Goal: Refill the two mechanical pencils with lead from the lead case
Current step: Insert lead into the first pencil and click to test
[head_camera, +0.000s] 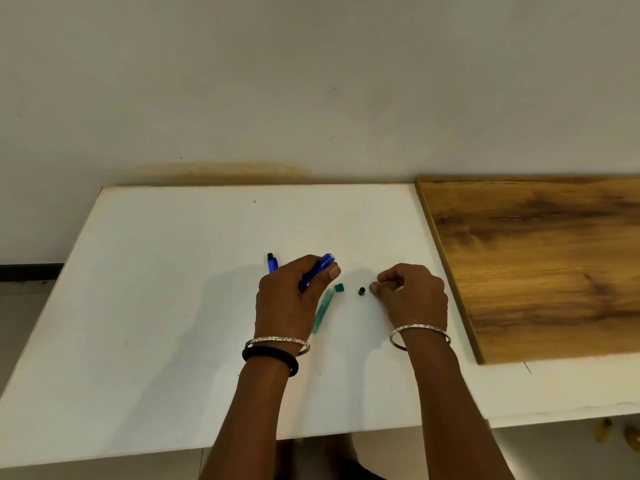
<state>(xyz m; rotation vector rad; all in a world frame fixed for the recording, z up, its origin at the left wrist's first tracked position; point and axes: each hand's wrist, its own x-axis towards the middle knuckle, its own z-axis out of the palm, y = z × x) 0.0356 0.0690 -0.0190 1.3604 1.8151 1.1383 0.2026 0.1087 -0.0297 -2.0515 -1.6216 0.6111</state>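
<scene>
White covers most of the table (156, 306), and a brown wooden board (540, 265) lies on its right side, right up against the wall. I count two blue pencils. One pencil (317, 270) is in the left hand (287, 299), with the fingers curled tight around it and the thumb pressed on its side, so its top end pokes out up and to the right. The other pencil (272, 262) lies flat on the table just behind that hand, and only its top end shows. One green lead case (323, 311) lies between the two hands, slanted, with its open end pointing away. One small green cap (340, 287) sits just beside that open end. One tiny black cap (361, 291) sits a little to the right of it. The right hand (412, 296) rests near the black cap, with its fingertips pinched close together; something thin may be held there, but it is too small to tell. I count two silver bangles, one on each wrist, and one black band on the left wrist. Lots of bare table lies to the left and behind the hands. The board's edge is near the right hand.
</scene>
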